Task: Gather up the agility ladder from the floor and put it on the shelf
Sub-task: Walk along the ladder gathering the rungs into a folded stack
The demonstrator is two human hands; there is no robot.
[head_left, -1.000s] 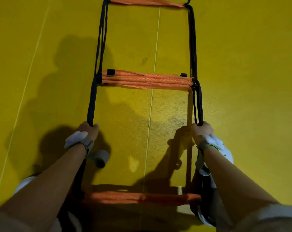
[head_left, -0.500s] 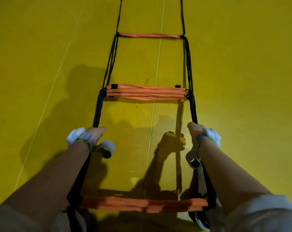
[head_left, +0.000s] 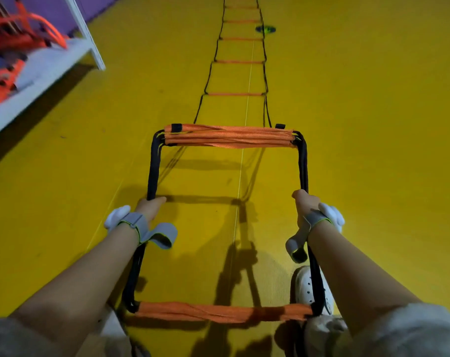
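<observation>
Two hands, left hand (head_left: 147, 208) & right hand (head_left: 305, 206), fingers clamped on black side straps of agility ladder (head_left: 229, 136); looks light, floppy, so best held by bunched rungs.

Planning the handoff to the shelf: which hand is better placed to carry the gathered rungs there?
Left, probably. The white shelf stands on the left side, nearer the left hand. Both hands grip the black side straps of the orange-runged agility ladder; the right hand would have to cross over.
</observation>
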